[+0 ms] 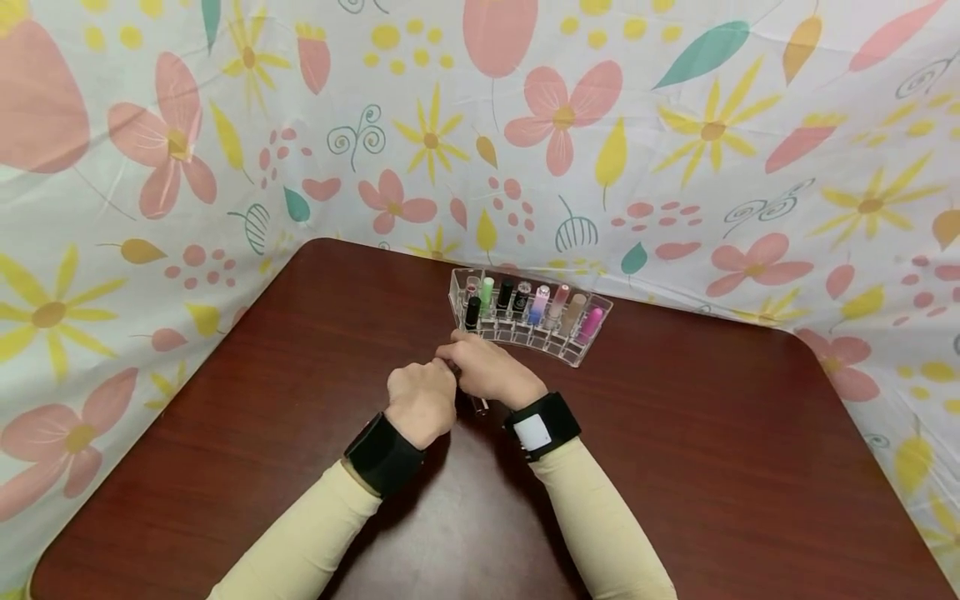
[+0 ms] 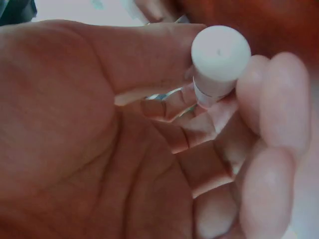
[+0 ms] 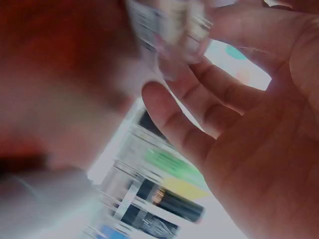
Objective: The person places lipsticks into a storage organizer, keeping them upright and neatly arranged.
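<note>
My left hand (image 1: 423,400) holds a small lipstick-like tube with a round white end (image 2: 221,54), between the thumb and curled fingers. Close against it, my right hand (image 1: 491,371) pinches a small clear and pale tube (image 3: 172,30), blurred in the right wrist view. Whether the two hands grip one tube or two, I cannot tell. Just under the right hand shows a small dark tube with a shiny end (image 1: 479,406). Beyond the hands stands a curved clear lipstick organizer (image 1: 577,350), holding several lipsticks, among them a green one (image 1: 487,292) and a magenta one (image 1: 592,322).
The dark reddish-brown table (image 1: 675,467) has rounded far corners. A white floral cloth (image 1: 465,108) hangs along its back and sides. Several organizer slots in the front row hold no tube; a black lipstick (image 1: 472,312) stands at its left end.
</note>
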{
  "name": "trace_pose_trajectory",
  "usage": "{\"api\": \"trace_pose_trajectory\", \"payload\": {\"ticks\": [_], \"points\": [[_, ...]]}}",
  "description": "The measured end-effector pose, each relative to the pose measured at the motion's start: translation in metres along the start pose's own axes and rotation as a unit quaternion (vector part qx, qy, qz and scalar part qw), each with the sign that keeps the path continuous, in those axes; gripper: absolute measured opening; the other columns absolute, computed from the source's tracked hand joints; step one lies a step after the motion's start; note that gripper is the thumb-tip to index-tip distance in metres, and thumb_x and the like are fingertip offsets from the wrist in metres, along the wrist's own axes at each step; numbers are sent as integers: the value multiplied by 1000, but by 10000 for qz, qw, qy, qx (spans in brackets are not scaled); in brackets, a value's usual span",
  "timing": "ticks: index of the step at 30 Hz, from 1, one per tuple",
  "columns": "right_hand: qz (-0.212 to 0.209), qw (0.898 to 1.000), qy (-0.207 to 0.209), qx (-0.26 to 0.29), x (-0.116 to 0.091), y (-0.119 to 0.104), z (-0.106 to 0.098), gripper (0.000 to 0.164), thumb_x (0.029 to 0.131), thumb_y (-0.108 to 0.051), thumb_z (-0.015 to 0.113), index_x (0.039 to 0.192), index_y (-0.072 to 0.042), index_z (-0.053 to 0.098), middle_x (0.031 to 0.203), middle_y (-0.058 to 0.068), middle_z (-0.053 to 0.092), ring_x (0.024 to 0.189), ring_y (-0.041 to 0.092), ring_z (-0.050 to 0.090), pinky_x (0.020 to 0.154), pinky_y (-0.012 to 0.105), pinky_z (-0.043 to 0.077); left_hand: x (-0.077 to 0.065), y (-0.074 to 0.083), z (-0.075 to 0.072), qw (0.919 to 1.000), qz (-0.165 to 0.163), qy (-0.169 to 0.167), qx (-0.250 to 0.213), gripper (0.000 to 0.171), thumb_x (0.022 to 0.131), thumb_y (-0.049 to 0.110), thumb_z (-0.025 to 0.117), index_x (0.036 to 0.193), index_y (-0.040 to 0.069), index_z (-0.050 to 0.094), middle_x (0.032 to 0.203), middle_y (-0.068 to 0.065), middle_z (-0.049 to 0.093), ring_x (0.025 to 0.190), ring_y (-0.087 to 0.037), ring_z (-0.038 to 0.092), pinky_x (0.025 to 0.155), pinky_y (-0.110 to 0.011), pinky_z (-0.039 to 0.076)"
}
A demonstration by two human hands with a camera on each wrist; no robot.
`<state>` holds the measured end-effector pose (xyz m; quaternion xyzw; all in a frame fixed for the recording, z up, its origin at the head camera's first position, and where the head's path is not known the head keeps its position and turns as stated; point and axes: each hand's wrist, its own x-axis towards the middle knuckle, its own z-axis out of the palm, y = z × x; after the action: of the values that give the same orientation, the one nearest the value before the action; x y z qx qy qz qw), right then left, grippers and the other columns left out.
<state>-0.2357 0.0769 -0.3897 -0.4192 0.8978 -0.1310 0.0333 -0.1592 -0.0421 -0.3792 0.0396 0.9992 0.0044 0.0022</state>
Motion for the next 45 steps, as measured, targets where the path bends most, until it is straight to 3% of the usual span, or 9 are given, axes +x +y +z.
{"api": "trace_pose_trajectory", "payload": {"ticks": [5, 9, 12, 16, 20, 23, 31, 38, 45], "points": [[31, 9946, 1021, 172, -20, -4, -36, 28, 83, 7, 68, 104, -10, 74, 99, 7, 60, 88, 19, 58, 78, 31, 53, -12, -10, -27, 9805, 603, 1807, -474, 17, 87, 19, 74, 87, 7, 62, 69, -9, 63, 57, -32, 64, 45, -44, 49], [142, 9772, 1956, 816, -46, -5, -71, 23, 85, 0, 76, 106, -8, 75, 105, 8, 64, 97, 22, 65, 84, 39, 56, -16, -13, -56, 9609, 1112, 1994, -1569, 23, 91, 22, 76, 98, 8, 59, 81, -5, 57, 63, -26, 61, 50, -39, 49], [129, 9515, 2622, 1606, -72, -5, -94, 23, 85, 2, 79, 106, -6, 75, 107, 7, 64, 98, 20, 64, 82, 35, 58, -17, -8, -73, 9352, 1576, 1986, -2473, 21, 94, 25, 73, 105, 13, 59, 87, 0, 55, 67, -17, 57, 55, -32, 47], [-13, 9005, 3260, 2877, -104, -6, -112, 24, 84, 12, 74, 106, 3, 73, 109, 6, 62, 93, 15, 62, 77, 22, 58, -15, 4, -88, 9035, 2140, 2035, -3105, 20, 96, 27, 70, 112, 19, 60, 95, 6, 57, 74, -10, 53, 61, -27, 45], [236, 8529, 3459, 3902, -127, -11, -120, 21, 88, 10, 72, 108, 8, 69, 108, 7, 59, 90, 15, 65, 75, 19, 57, -12, 13, -96, 8855, 2602, 2197, -3161, 21, 97, 24, 69, 116, 19, 62, 99, 6, 59, 80, -9, 53, 67, -27, 47], [637, 8360, 3294, 4342, -138, -13, -124, 21, 89, 4, 73, 109, 6, 68, 108, 7, 61, 93, 17, 66, 78, 20, 56, -9, 14, -99, 8786, 2926, 2300, -2992, 21, 97, 25, 68, 117, 18, 63, 100, 5, 59, 84, -10, 54, 71, -26, 49], [1074, 8927, 2414, 3651, -147, -11, -134, 18, 90, -4, 76, 107, -4, 70, 102, 6, 69, 84, 19, 66, 73, 26, 58, 0, 2, -100, 8720, 3274, 2327, -2799, 22, 97, 30, 71, 114, 17, 66, 105, 6, 62, 87, -9, 55, 71, -26, 50], [1020, 9094, 2215, 3369, -143, -12, -132, 18, 90, 0, 74, 105, -9, 69, 100, 6, 67, 77, 22, 66, 68, 30, 58, 4, -1, -93, 8838, 3153, 2385, -2503, 19, 96, 29, 72, 112, 19, 67, 105, 7, 64, 96, -10, 58, 73, -30, 54], [1170, 9121, 2271, 3207, -145, -12, -133, 19, 90, 1, 73, 104, -11, 69, 102, 5, 67, 81, 22, 67, 69, 30, 59, 5, 2, -91, 8800, 3267, 2529, -2345, 20, 94, 28, 74, 111, 19, 67, 104, 7, 64, 95, -11, 56, 70, -29, 54]]}}
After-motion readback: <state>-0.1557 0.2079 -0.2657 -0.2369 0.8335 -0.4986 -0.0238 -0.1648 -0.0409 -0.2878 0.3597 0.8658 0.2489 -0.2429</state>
